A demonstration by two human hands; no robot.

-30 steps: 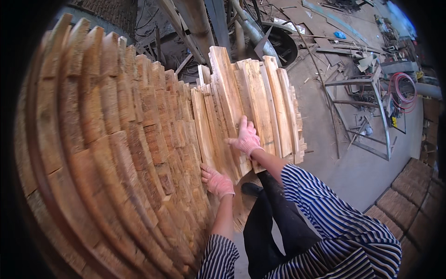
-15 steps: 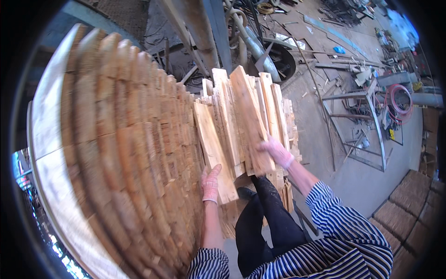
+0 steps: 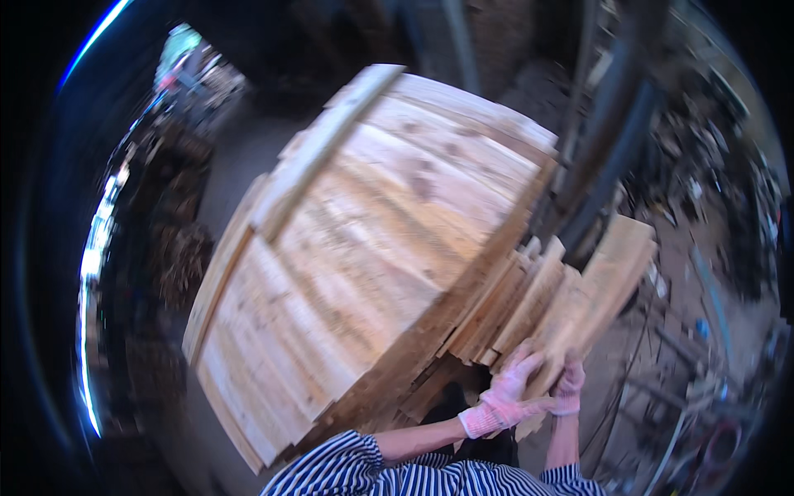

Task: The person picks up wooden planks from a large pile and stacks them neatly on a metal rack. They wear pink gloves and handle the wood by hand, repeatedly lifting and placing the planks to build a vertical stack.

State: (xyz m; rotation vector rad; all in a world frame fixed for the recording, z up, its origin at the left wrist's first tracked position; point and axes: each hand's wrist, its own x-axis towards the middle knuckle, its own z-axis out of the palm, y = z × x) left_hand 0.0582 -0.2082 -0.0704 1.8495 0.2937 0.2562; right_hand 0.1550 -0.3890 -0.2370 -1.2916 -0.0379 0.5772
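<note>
Your left hand (image 3: 506, 398) and right hand (image 3: 569, 385), both gloved, clasp the near end of pale wooden boards (image 3: 608, 277) right of centre. They look stiff, fairly light, rough-edged, probably best gripped along both sides. Mid-frame, flat knotty planks (image 3: 364, 240) top a broad stack.

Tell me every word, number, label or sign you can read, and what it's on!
None: I can find no readable writing.
Large stack of flat, pale wooden planks: only grain and darker patches show.
Long, light-brown wooden boards held in the pink-gloved left hand and pink-gloved right hand: no letters visible.
Dark, jumbled clutter at the picture's right: too blurred to tell.
</note>
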